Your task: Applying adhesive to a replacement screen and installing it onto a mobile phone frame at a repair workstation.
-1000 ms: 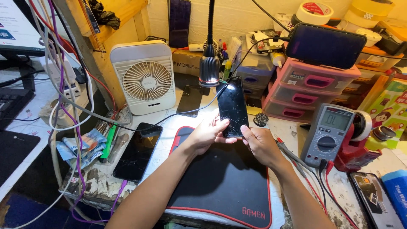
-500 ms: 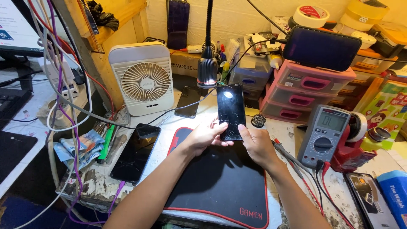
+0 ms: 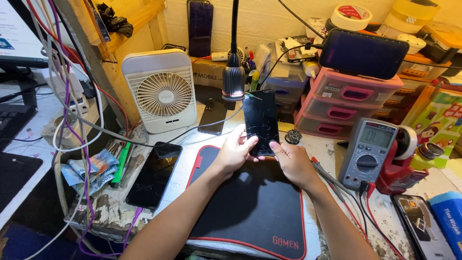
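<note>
While we hold the cracked phone [image 3: 260, 121] upright above the black mat [image 3: 250, 202], our left hand [image 3: 234, 153] pinches its lower left edge and our right hand [image 3: 292, 161] closes on its lower right corner, tilting the glass under the lamp [image 3: 234, 83] at twelve o'clock, likely so the cracks catch the light. Another dark phone [image 3: 154, 175] lies on the bench [image 3: 337, 149] at nine o'clock, and a grey multimeter [image 3: 367, 154] sits at three o'clock.
</note>
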